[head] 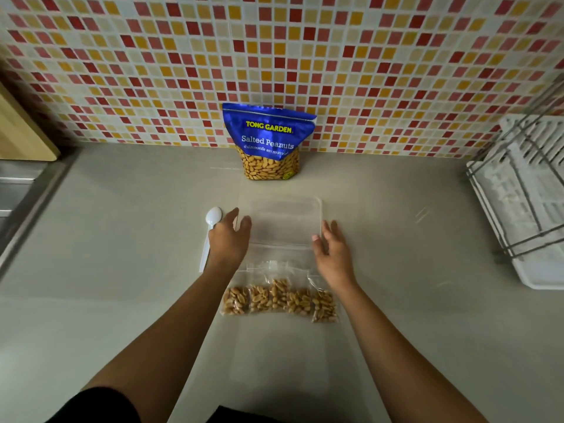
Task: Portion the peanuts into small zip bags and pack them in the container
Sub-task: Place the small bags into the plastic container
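Portioning looks finished. Five small clear zip bags of peanuts (pixel 279 296) lie in a close row just behind both wrists, between the forearms. None of them is in the container, so by my reading the packing is what is left.

The clear rectangular plastic container (pixel 283 221) sits flat on the pale grey counter (pixel 122 239), directly between the two hands. The left hand (pixel 229 236) is open with its fingers straight, the fingertips at the container's left edge. The right hand (pixel 331 248) is also open, its straight fingers lying alongside the right edge. Neither hand is curled round anything. I cannot tell whether they actually touch the plastic, because its walls are nearly invisible, and I cannot tell whether a lid is on.

Beyond the fingertips, well apart from both hands, the blue foil pouch of salted peanuts (pixel 268 141) stands upright against the mosaic-tiled wall (pixel 274 56). Nuts show through its lower window. A white plastic spoon (pixel 213 215) lies just outside the left hand, its handle running back beside that wrist.

The hands seem placed to steady or open the container before the bags go in.
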The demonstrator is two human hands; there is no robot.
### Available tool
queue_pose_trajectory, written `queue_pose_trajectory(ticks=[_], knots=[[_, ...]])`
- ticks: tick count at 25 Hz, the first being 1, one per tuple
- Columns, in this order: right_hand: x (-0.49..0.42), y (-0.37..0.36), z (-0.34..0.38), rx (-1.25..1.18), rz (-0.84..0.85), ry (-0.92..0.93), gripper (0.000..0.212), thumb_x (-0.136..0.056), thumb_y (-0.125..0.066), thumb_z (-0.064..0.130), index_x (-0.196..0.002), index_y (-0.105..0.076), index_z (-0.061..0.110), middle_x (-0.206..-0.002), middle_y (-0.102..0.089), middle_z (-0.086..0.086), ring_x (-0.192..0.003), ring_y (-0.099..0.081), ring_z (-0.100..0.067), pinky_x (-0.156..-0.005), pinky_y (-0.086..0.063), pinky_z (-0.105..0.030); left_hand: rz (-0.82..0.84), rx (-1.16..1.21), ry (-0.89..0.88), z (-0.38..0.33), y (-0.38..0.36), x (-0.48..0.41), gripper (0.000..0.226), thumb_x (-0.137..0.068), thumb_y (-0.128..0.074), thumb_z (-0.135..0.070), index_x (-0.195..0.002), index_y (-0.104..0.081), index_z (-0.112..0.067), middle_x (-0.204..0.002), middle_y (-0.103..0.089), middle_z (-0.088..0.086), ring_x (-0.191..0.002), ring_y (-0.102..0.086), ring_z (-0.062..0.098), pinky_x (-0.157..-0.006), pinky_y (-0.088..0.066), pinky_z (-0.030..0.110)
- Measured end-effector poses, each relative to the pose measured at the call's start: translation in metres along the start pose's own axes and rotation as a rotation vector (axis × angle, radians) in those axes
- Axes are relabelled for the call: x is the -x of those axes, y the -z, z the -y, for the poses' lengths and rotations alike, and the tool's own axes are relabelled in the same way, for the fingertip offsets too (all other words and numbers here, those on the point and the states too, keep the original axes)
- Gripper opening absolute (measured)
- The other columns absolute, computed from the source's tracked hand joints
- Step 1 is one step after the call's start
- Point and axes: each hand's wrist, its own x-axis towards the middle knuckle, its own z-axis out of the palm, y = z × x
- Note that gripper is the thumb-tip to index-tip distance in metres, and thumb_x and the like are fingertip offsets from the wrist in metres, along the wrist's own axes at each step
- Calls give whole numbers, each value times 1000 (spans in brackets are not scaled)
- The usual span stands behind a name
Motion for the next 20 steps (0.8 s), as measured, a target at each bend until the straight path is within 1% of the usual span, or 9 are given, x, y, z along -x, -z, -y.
queue_pose_trajectory(ticks=[2, 5, 7, 9, 11, 14, 16, 18, 20], knots=[[2, 15, 16, -10, -108, 91, 46, -95, -50, 22, -137, -43, 6, -152, -29, -12, -141, -26, -20, -102, -11, -5, -61, 227, -43, -20, 10, 2, 40, -93, -53, -22, -131, -51, -12, -107, -65, 2, -93, -64, 16, -84, -47, 23], [-1, 52, 45, -318, -168, 82, 55, -91, -58, 22, -141, -37, 20, -140, -44, -5, -126, -46, -15, -97, -36, -14, 57, 681, -8, -54, 27, -9, 32, -90, -56, -5, -122, -54, -7, -84, -65, 3, -61, -62, 11, -65, -54, 23], [-5, 79, 62, -583, -64, -21, 63, -89, -61, 21, -142, -28, 33, -126, -55, 3, -105, -60, -8, -81, -47, -18, 198, 731, -62, -71, 31, -17, 29, -89, -56, -1, -118, -56, -5, -79, -64, 4, -52, -60, 8, -56, -51, 18], [-11, 96, 69, -688, -4, -70, 54, -88, -61, 12, -133, -39, 34, -108, -67, 6, -80, -68, -5, -64, -49, -17, 299, 703, -124, -82, 31, -20, 31, -90, -57, -7, -121, -55, -3, -82, -65, 6, -56, -62, 9, -57, -50, 19], [-17, 100, 60, -812, -102, -120, 44, -85, -62, 3, -117, -48, 29, -97, -70, 1, -68, -68, -7, -57, -49, -16, 283, 502, -173, -81, 27, -25, 40, -92, -56, -27, -127, -54, -8, -99, -68, 9, -76, -67, 16, -69, -53, 27], [-20, 91, 23, -926, -342, -240, 44, -85, -59, -5, -112, -34, 20, -91, -65, -4, -68, -65, -11, -58, -52, -17, 139, -240, -244, -51, 18, -32, 48, -94, -50, -37, -133, -49, -9, -127, -61, 15, -111, -59, 30, -94, -44, 37], [-20, 80, -6, -890, -454, -273, 45, -85, -54, -12, -108, -28, 17, -86, -57, -5, -58, -62, -6, -55, -52, -16, 173, -527, -194, -27, 11, -28, 45, -95, -48, -30, -132, -45, -5, -122, -60, 22, -112, -56, 37, -93, -45, 41], [-19, 66, -30, -818, -520, -296, 46, -82, -51, -18, -98, -29, 19, -81, -52, -7, -46, -56, -2, -48, -48, -14, 224, -593, -157, -13, 3, -21, 41, -94, -47, -24, -129, -43, -3, -110, -62, 26, -104, -58, 40, -87, -47, 42], [-21, 56, -46, -661, -578, -315, 45, -80, -55, -16, -97, -34, 20, -82, -57, -13, -54, -60, -11, -47, -46, -13, 234, -590, -155, -6, -5, -18, 45, -94, -47, -21, -134, -39, -2, -105, -62, 26, -100, -60, 40, -82, -49, 41]])
